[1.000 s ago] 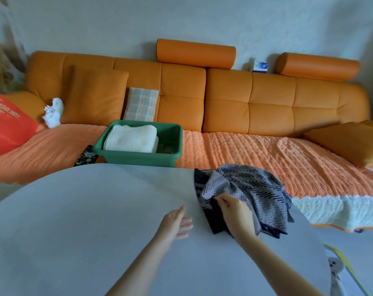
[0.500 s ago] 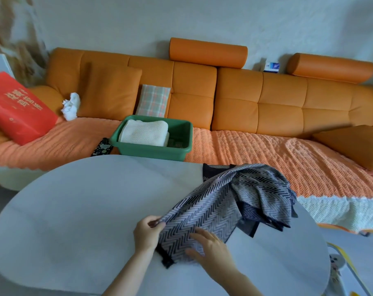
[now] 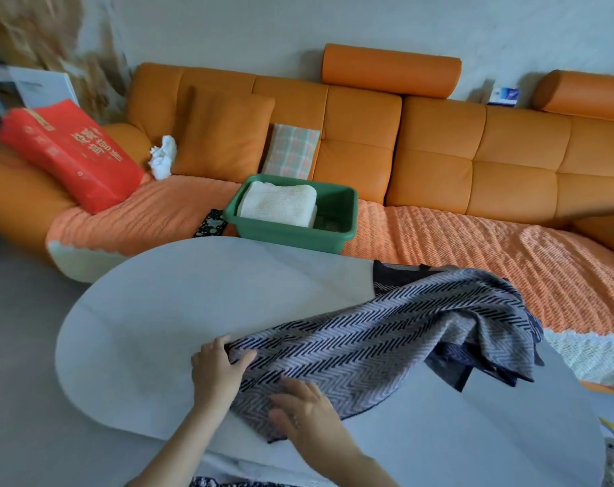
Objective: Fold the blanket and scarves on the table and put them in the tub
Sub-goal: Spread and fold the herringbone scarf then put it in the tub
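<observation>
Spreading is in hand: our left hand (image 3: 221, 367) pinches a corner of the herringbone scarf (image 3: 386, 339) on the table (image 3: 175, 311), our right hand (image 3: 305, 416) presses it with straight fingers, and next, we judge, it needs flattening and folding before the green tub (image 3: 288, 240).

The only lettering in view stands on the red bag (image 3: 70, 152), which lies tilted on the left end of the orange sofa (image 3: 439, 152). Two rows of large gold Chinese characters run along its broad face, with smaller gold marks nearer its upper end, but blur leaves the strokes too smeared for any character to be read with certainty. A small blue-and-white box (image 3: 505, 95) on the ledge behind the sofa back, between the two orange bolsters (image 3: 391, 70), bears markings that are too small to read.
</observation>
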